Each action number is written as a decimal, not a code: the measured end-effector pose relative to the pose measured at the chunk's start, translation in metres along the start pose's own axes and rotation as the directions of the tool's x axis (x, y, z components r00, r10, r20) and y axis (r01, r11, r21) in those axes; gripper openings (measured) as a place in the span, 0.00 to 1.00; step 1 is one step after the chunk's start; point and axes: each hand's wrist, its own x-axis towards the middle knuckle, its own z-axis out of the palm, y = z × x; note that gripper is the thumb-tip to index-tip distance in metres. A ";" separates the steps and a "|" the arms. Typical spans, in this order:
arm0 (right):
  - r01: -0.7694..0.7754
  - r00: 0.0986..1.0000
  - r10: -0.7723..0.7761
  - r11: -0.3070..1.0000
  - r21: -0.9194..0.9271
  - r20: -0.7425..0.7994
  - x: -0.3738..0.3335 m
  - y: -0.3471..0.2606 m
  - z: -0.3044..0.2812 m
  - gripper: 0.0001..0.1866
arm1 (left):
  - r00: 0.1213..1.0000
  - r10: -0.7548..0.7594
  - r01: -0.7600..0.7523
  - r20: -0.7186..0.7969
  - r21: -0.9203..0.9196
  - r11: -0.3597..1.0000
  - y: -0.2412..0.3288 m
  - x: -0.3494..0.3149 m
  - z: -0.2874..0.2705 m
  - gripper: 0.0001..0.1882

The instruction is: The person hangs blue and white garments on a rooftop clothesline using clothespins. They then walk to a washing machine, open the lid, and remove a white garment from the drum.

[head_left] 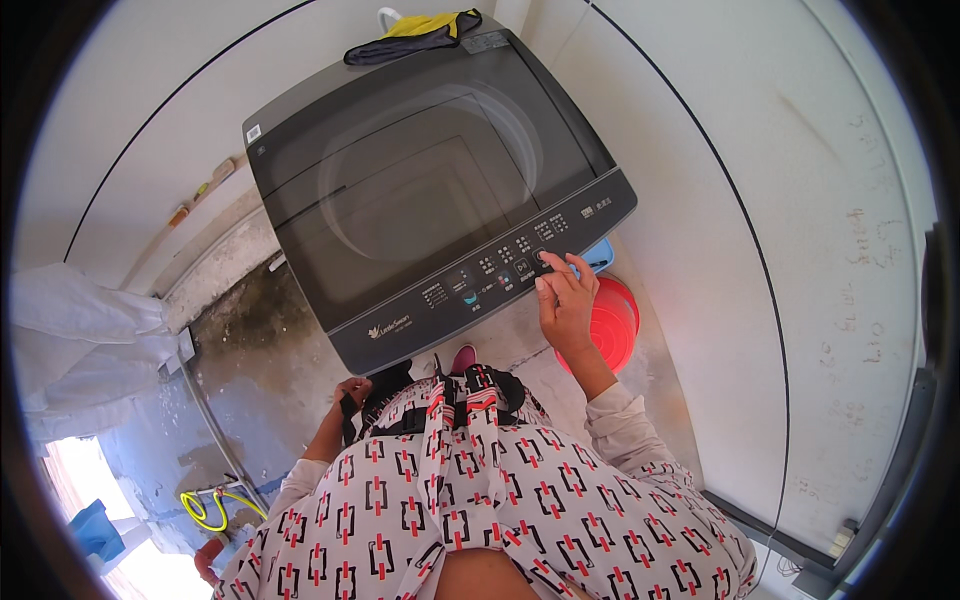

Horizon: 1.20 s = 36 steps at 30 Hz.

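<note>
A dark grey top-loading washing machine (420,190) stands in front of me with its tinted glass lid down. My right hand (567,300) is at the right part of its control panel (440,290), index finger stretched to a round button and the other fingers apart. Nothing is held in it. Low on the left, beside the machine's front corner, my left hand (352,390) has its fingers curled round a black cloth (386,388). Part of that cloth is hidden by the machine and my clothes.
A red plastic basin (612,325) and a blue container (599,256) stand right of the machine. A yellow-and-black cloth (415,37) lies on its back edge. White walls rise close behind and right. At left are white fabric (85,345) and a yellow hose (205,510).
</note>
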 end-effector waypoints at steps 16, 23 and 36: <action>0.014 1.000 -0.014 1.000 -0.026 0.002 0.001 0.003 0.007 0.03 | 0.999 0.002 -0.001 -0.036 0.045 0.999 -0.005 0.005 0.004 0.10; -0.018 1.000 0.019 0.999 -0.043 0.015 -0.001 0.009 0.009 0.03 | 0.999 0.019 -0.014 -0.042 0.126 0.992 -0.011 0.009 0.002 0.15; -0.001 0.996 0.006 0.998 -0.060 0.085 0.006 0.012 -0.003 0.03 | 0.997 0.011 0.005 -0.077 0.210 0.978 -0.003 0.022 0.001 0.18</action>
